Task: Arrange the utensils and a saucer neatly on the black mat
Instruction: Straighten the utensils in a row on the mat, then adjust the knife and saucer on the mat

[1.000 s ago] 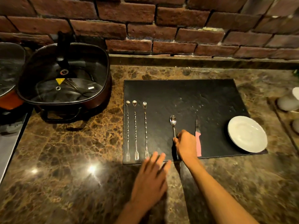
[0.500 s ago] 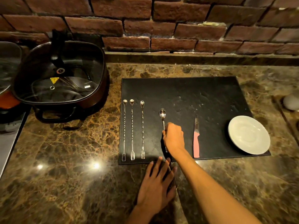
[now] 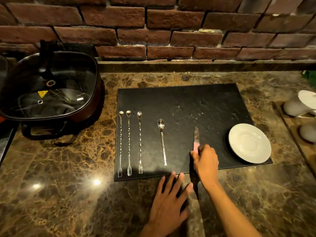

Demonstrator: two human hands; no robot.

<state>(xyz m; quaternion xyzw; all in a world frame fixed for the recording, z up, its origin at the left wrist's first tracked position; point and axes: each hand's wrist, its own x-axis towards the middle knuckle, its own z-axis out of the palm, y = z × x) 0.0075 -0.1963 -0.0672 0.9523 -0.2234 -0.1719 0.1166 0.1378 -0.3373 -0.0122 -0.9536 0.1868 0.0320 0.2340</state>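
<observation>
A black mat [image 3: 188, 103] lies on the marble counter. Three long twisted forks [image 3: 128, 142] lie parallel along its left edge. To their right a spoon [image 3: 162, 139] lies alone, bowl pointing away from me. My right hand [image 3: 206, 161] covers the pink handle of a knife [image 3: 196, 135], fingers curled on it, and the blade points away. A white saucer [image 3: 249, 142] sits at the mat's right front corner, slightly over the edge. My left hand [image 3: 169, 200] rests flat on the counter just in front of the mat, fingers spread and holding nothing.
A square dark pan with a glass lid [image 3: 51, 93] stands left of the mat. White cups [image 3: 294, 106] sit on a wooden tray at the far right. A brick wall [image 3: 153, 31] closes off the back of the counter.
My right hand let go of the spoon, which now lies further left on the mat, and moved right onto the knife handle. My left hand stayed on the counter.
</observation>
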